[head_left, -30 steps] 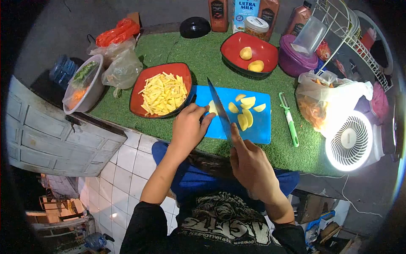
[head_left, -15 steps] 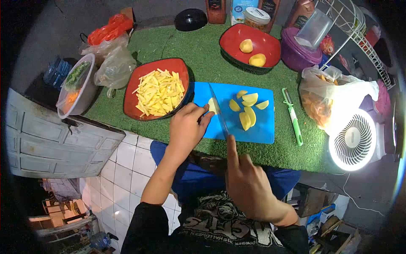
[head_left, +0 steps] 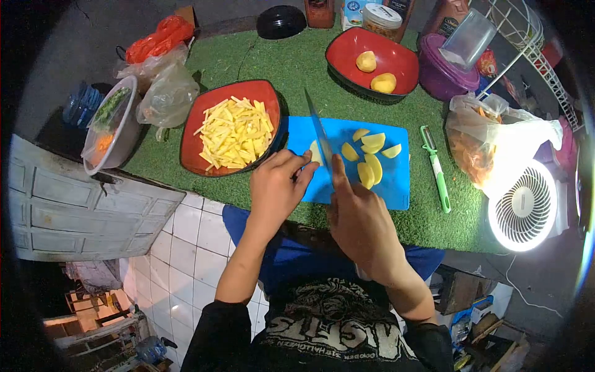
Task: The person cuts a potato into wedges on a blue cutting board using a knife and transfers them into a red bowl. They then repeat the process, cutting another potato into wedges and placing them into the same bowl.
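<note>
My left hand (head_left: pixel 277 189) is closed, its bent fingertips pinning a pale potato piece (head_left: pixel 315 150) to the blue cutting board (head_left: pixel 396 193). My right hand (head_left: pixel 364 226) grips a kitchen knife (head_left: pixel 318 127), index finger stretched along the back of the blade. The blade stands just right of the held piece, its tip reaching past the board's far edge. Several potato wedges (head_left: pixel 373 142) lie on the board's right half. To the left, a red and black bowl (head_left: pixel 193 139) holds a heap of potato sticks (head_left: pixel 235 133). The knife handle is hidden in my palm.
A second red bowl (head_left: pixel 403 59) with two peeled potatoes stands behind the board. A green peeler (head_left: pixel 439 173) lies to the right, beside a plastic bag of peelings (head_left: pixel 474 139) and a lit white fan (head_left: pixel 522 204). A basin (head_left: pixel 127 133) sits at the left edge.
My right hand and the knife have moved forward, away from my body. My left hand still holds the potato piece. The whole view has shifted slightly.
</note>
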### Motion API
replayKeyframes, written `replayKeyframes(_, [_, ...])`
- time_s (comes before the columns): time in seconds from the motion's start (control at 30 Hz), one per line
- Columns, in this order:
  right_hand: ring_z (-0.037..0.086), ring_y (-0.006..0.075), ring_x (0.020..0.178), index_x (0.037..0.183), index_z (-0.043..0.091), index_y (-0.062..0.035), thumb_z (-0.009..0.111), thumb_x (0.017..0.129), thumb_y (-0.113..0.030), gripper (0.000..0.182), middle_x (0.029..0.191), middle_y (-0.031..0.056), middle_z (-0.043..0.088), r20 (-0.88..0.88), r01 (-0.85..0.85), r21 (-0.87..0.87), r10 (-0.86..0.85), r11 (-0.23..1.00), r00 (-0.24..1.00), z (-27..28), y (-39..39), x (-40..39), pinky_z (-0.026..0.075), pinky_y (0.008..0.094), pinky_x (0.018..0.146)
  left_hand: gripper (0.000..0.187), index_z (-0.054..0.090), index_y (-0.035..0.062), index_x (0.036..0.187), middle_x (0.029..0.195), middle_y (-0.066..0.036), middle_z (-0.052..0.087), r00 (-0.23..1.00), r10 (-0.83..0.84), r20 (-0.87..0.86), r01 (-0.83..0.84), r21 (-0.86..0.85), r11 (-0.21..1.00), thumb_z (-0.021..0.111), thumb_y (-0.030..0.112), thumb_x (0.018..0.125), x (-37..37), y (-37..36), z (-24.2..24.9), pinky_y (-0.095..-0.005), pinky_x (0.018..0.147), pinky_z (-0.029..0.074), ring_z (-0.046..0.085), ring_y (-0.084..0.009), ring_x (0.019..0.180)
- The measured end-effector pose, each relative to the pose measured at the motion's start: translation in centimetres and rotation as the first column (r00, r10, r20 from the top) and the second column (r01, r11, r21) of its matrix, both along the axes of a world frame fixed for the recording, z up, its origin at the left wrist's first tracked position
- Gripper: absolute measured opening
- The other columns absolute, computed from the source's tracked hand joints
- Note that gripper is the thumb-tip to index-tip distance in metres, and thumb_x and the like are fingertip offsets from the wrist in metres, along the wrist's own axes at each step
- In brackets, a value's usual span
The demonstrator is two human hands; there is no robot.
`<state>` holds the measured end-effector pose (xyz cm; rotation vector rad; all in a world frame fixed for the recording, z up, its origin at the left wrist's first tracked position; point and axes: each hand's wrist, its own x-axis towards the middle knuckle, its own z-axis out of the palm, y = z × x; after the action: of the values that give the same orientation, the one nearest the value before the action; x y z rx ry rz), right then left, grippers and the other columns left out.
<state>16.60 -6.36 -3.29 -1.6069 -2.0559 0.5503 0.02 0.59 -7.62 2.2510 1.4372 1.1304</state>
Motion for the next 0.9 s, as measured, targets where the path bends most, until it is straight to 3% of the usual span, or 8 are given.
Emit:
replayKeyframes(0.13, [0.066, 0.0487, 0.069, 0.152, 0.026, 0.0057, 0.055, 0.089, -0.006, 0.071, 0.087, 0.03, 0.063, 0.014, 0.023, -0.072, -0.022, 0.997, 1.0, 1.0, -1.2, 0.1, 0.055, 0.0556, 0.063, 0.021, 0.078, 0.0049, 0.101, 0.076, -0.008, 0.063, 0.999, 0.024, 0.021, -0.024, -0.007, 1.0, 0.079, 0.018, 0.084, 0.1, -0.1, -0.4, -0.0381, 0.059, 0.051, 0.064, -0.0259, 0.066])
replayKeyframes(0.2, [0.063, 0.0453, 0.073, 0.152, 0.029, 0.0018, 0.059, 0.091, -0.004, 0.068, 0.083, 0.0248, 0.062, 0.033, 0.059, -0.078, -0.056, 0.995, 0.998, 1.2, -1.5, -0.2, 0.05, 0.0532, 0.067, 0.021, 0.078, 0.005, 0.101, 0.076, -0.009, 0.063, 1.0, 0.02, 0.007, -0.02, 0.004, 1.0, 0.079, 0.018, 0.084, 0.1, 0.0, -0.4, -0.038, 0.059, 0.051, 0.064, -0.0258, 0.066])
replayKeyframes(0.47, [0.065, 0.0445, 0.077, 0.15, 0.034, 0.0038, 0.058, 0.091, -0.005, 0.065, 0.085, 0.0258, 0.063, 0.076, 0.047, -0.109, -0.039, 0.993, 0.996, 1.3, -0.8, -0.9, 0.051, 0.0525, 0.071, 0.02, 0.078, 0.0055, 0.099, 0.075, -0.008, 0.063, 1.0, 0.009, -0.018, -0.009, -0.004, 1.0, 0.079, 0.019, 0.084, 0.0, 0.0, -0.2, -0.0385, 0.058, 0.05, 0.064, -0.026, 0.065])
replayKeyframes(0.53, [0.066, 0.0444, 0.079, 0.149, 0.036, 0.0051, 0.058, 0.091, -0.005, 0.063, 0.087, 0.0265, 0.064, 0.073, 0.039, -0.135, -0.03, 0.99, 0.997, 0.7, 0.5, -1.2, 0.052, 0.0521, 0.072, 0.018, 0.077, 0.0018, 0.099, 0.074, -0.011, 0.063, 1.0, -0.009, -0.011, 0.009, 0.017, 1.0, 0.079, 0.012, 0.084, 0.0, 0.0, -0.2, -0.036, 0.059, 0.048, 0.062, -0.0264, 0.065])
replayKeyframes(0.63, [0.068, 0.0423, 0.068, 0.15, 0.029, 0.0105, 0.054, 0.087, -0.002, 0.069, 0.082, 0.0279, 0.064, 0.128, 0.01, 0.014, -0.012, 1.0, 0.992, -0.1, 2.0, -1.4, 0.058, 0.0478, 0.061, 0.018, 0.077, 0.0022, 0.099, 0.074, -0.011, 0.063, 1.0, -0.001, -0.023, 0.001, 0.022, 1.0, 0.078, 0.012, 0.084, -0.1, 0.0, 0.0, -0.0366, 0.059, 0.048, 0.061, -0.0273, 0.065])
replayKeyframes(0.73, [0.068, 0.0425, 0.072, 0.15, 0.029, 0.0106, 0.055, 0.087, -0.002, 0.069, 0.082, 0.0287, 0.065, 0.066, 0.011, 0.073, -0.016, 0.997, 0.998, 0.2, 2.0, -1.0, 0.057, 0.0489, 0.065, 0.017, 0.077, 0.0022, 0.099, 0.074, -0.011, 0.063, 1.0, 0.008, 0.013, -0.008, -0.019, 1.0, 0.078, 0.011, 0.084, 0.0, -0.1, 0.0, -0.0368, 0.059, 0.048, 0.061, -0.0281, 0.065])
replayKeyframes(0.8, [0.065, 0.0482, 0.076, 0.148, 0.039, 0.0047, 0.057, 0.09, -0.003, 0.061, 0.08, 0.0287, 0.065, -0.099, 0.074, 0.06, -0.068, 0.995, 0.993, 1.0, 1.3, -0.8, 0.051, 0.0536, 0.072, 0.018, 0.077, 0.0023, 0.099, 0.073, -0.011, 0.062, 1.0, 0.011, 0.016, -0.01, -0.016, 1.0, 0.078, 0.012, 0.084, -0.1, -0.1, 0.0, -0.0368, 0.059, 0.048, 0.061, -0.0278, 0.065])
replayKeyframes(0.9, [0.066, 0.0454, 0.075, 0.149, 0.029, 0.0112, 0.056, 0.085, -0.001, 0.07, 0.081, 0.0296, 0.065, -0.058, -0.004, -0.01, 0.003, 1.0, 0.998, 1.2, 1.0, -0.7, 0.055, 0.0525, 0.069, 0.018, 0.077, 0.0027, 0.1, 0.073, -0.011, 0.062, 1.0, 0.001, 0.021, -0.001, -0.014, 1.0, 0.077, 0.013, 0.085, -0.1, 0.0, -0.1, -0.0367, 0.059, 0.048, 0.061, -0.0276, 0.064])
